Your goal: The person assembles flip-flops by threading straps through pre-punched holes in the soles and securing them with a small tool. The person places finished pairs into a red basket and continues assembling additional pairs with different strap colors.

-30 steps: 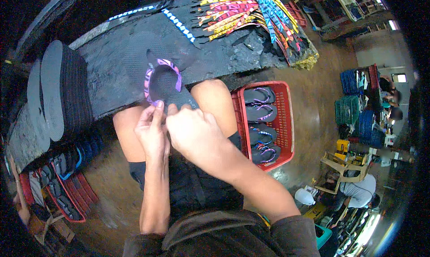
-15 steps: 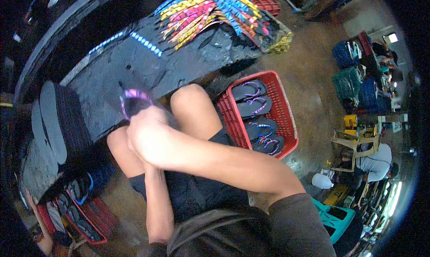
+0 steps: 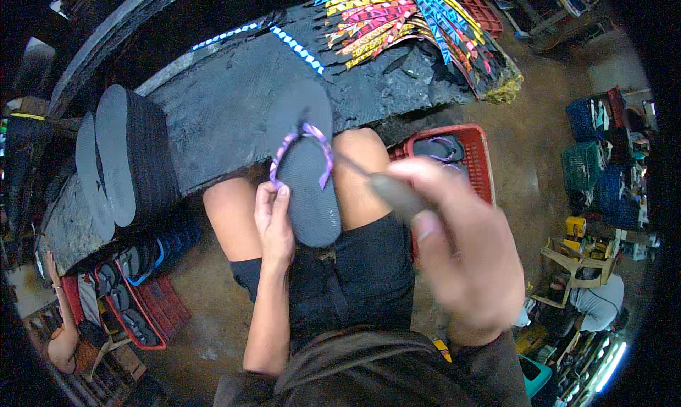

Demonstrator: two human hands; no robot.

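Dark bench (image 3: pixel 213 116), soles (image 3: pixel 142 158), straps (image 3: pixel 386 27); hands (image 3: pixel 274 222) (image 3: pixel 472 251) closed, left on sandal (image 3: pixel 305 208), right round blurred tool (image 3: pixel 394 196).

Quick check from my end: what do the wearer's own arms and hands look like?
Both sleeves are dark and short. The left hand is bare, with no glove, ring or watch showing. The right hand is ungloved too, but blur hides finer detail.

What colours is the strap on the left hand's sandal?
The strap is purple and pink with dark marks, clearest in the head view.
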